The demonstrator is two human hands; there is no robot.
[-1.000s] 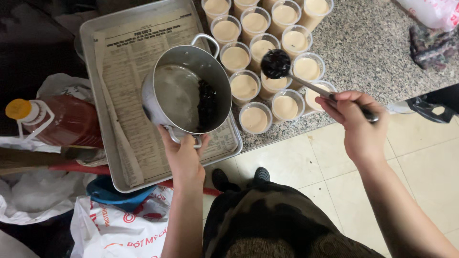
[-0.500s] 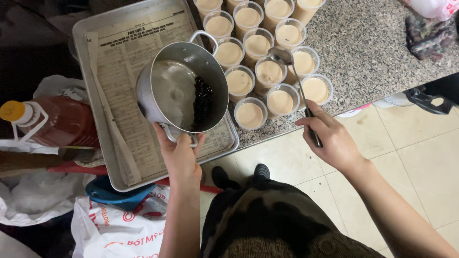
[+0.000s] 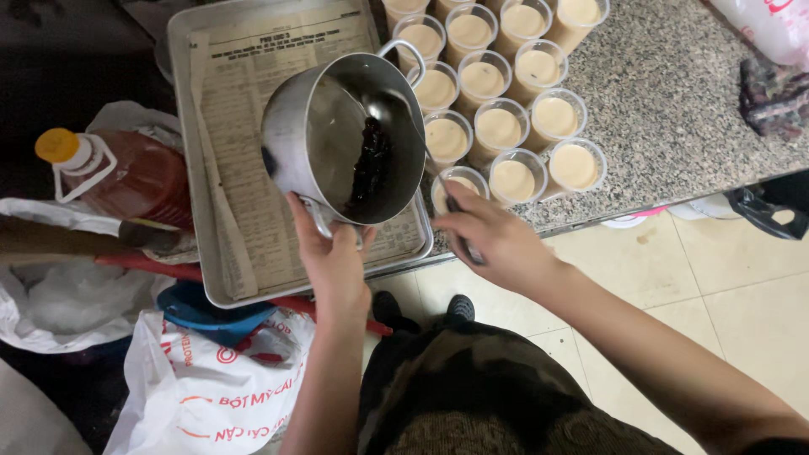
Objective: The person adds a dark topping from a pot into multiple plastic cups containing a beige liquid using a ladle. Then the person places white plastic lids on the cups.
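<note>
My left hand (image 3: 335, 257) grips the handle of a steel pot (image 3: 324, 135), tilted over a metal tray (image 3: 187, 126). Dark round pearls (image 3: 372, 164) lie inside the pot along its lower wall. My right hand (image 3: 493, 240) holds a ladle (image 3: 421, 135) by its handle, the bowl dipped into the pot at the pearls. Right of the pot stand several clear plastic cups (image 3: 522, 126) filled with beige milky drink, in rows on a speckled stone counter (image 3: 674, 118).
The tray is lined with printed paper (image 3: 244, 143). A bottle of red liquid with a yellow cap (image 3: 126, 177) lies at left. White plastic bags (image 3: 211, 388) and a blue object (image 3: 206, 312) sit below the tray. Tiled floor (image 3: 699, 286) is at right.
My right hand swung left, carrying the ladle from above the cups back into the pot. The pot stayed tilted in my left hand.
</note>
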